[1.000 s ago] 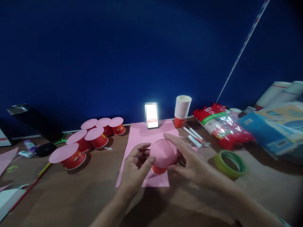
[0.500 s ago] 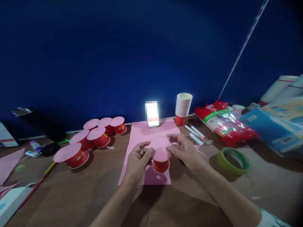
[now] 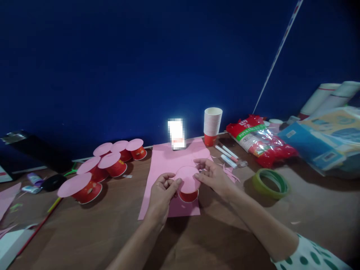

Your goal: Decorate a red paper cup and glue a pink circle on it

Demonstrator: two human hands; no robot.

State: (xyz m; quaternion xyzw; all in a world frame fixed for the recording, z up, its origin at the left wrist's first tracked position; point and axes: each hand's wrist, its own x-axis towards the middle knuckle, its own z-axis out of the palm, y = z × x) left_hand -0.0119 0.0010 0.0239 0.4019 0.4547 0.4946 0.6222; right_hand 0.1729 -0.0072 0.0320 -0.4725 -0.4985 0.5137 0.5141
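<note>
A small red paper cup (image 3: 188,195) stands upside down on a pink paper sheet (image 3: 165,165) at the middle of the table. A pink paper disc (image 3: 187,179) lies on top of the cup. My left hand (image 3: 162,195) pinches the disc's left edge with thumb and fingers. My right hand (image 3: 213,177) pinches its right edge, fingers curled.
Several finished red cups with pink discs (image 3: 112,165) stand at the left. A stack of white cups (image 3: 212,125), markers (image 3: 229,155), a red cup packet (image 3: 260,140), a green tape roll (image 3: 269,182) and blue paper packs (image 3: 320,142) lie right. A lit phone (image 3: 176,134) leans on the blue wall.
The cup was held tilted above the sheet with the disc facing me; now it stands lower on the sheet, disc flat on top, both hands closer in at its edges.
</note>
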